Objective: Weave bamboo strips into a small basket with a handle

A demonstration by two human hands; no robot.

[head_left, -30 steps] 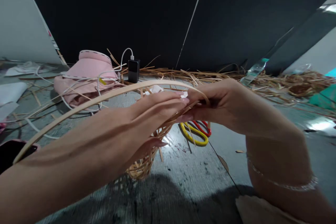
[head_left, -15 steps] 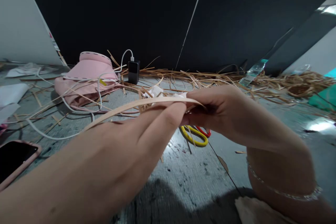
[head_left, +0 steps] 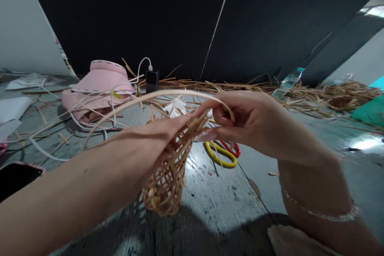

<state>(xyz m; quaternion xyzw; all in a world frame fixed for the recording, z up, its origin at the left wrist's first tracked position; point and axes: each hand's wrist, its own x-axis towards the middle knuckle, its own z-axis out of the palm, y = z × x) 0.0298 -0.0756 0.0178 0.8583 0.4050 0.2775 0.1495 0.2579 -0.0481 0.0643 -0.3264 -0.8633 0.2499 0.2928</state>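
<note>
My left hand (head_left: pixel 153 138) grips a small woven bamboo basket (head_left: pixel 165 184), which hangs below the hand, narrow end down, with loose strip ends sticking out at its top. My right hand (head_left: pixel 249 122) pinches one end of a long thin bamboo strip (head_left: pixel 156 94) near the basket's top. The strip arcs over my left hand and curves down to the left. A metal bracelet (head_left: pixel 318 212) circles my right wrist. Both hands hide part of the basket's upper edge.
Yellow-and-red-handled scissors (head_left: pixel 222 154) lie on the grey floor beyond the basket. Pink fabric (head_left: pixel 99 98), a black power bank (head_left: pixel 152 81) with white cable, a phone (head_left: pixel 16 177), piled straw strips (head_left: pixel 216 86) and a plastic bottle (head_left: pixel 288 84) surround me.
The basket has come back into view below my left hand, which hid it half a second ago. The bamboo strip now arches higher, and my right hand stays pinched on its end.
</note>
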